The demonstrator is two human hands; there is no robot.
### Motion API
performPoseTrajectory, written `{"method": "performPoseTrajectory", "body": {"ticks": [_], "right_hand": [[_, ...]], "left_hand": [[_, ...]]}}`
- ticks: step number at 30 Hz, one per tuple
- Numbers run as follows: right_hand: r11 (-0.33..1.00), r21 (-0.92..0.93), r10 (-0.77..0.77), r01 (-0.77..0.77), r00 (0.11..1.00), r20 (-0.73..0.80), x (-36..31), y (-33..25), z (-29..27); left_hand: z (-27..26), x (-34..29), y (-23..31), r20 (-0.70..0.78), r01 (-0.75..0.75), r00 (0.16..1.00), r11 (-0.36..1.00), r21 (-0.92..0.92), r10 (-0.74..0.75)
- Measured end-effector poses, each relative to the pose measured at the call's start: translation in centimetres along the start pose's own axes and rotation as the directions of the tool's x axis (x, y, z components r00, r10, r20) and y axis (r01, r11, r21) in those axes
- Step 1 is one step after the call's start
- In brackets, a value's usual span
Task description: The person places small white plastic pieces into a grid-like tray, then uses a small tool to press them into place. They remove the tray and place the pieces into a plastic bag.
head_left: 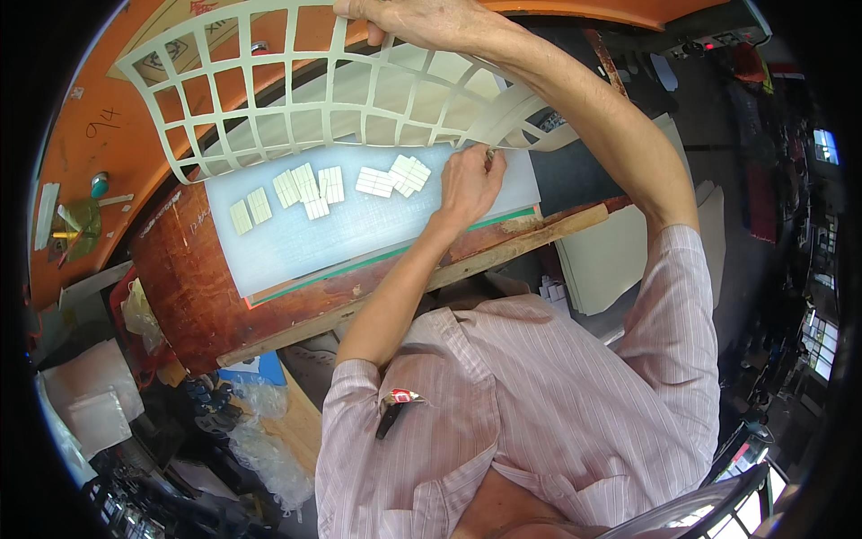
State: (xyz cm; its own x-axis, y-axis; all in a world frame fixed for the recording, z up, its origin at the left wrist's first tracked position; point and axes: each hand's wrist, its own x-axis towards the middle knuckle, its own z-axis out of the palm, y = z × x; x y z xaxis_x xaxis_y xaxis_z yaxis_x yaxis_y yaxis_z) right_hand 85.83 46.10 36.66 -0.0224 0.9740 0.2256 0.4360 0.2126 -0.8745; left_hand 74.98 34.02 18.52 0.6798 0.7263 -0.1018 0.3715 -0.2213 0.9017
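A thin pale sheet cut into a lattice of square holes point(289, 85) is raised and bowed above the work surface. My right hand point(417, 20) grips its upper far edge between thumb and fingers. My left hand point(471, 184) is closed at the sheet's lower edge, fingers pinched against it. Below the lattice lies a whitish translucent cutting board point(296, 251). On it rest several small pale rectangular pieces scored with lines point(306, 182), in loose overlapping groups. More pale sheets point(440, 67) show behind the lattice, partly hidden by it.
The board sits on a worn reddish-brown wooden bench point(180, 260) with a wooden front rail point(422, 283). An orange surface point(112, 148) at left bears a small green-capped container point(100, 182). Larger pale sheets point(602, 260) stand at right; clear plastic bags point(269, 454) lie lower left.
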Motion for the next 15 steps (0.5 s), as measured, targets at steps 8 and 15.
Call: {"method": "performPoseTrajectory", "body": {"ticks": [8,15], "right_hand": [[1.0,0.007,0.003,-0.003,1.0,-0.011,0.3,0.1,-0.1],[1.0,0.006,-0.02,0.02,1.0,0.01,0.2,-0.5,-0.7]], "left_hand": [[-0.3,-2.7,-0.2,-0.125,-0.059,0.991,0.995,-0.082,0.048],[-4.5,-5.1,-3.0,-0.356,-0.046,0.899,0.861,0.506,0.257]]}}
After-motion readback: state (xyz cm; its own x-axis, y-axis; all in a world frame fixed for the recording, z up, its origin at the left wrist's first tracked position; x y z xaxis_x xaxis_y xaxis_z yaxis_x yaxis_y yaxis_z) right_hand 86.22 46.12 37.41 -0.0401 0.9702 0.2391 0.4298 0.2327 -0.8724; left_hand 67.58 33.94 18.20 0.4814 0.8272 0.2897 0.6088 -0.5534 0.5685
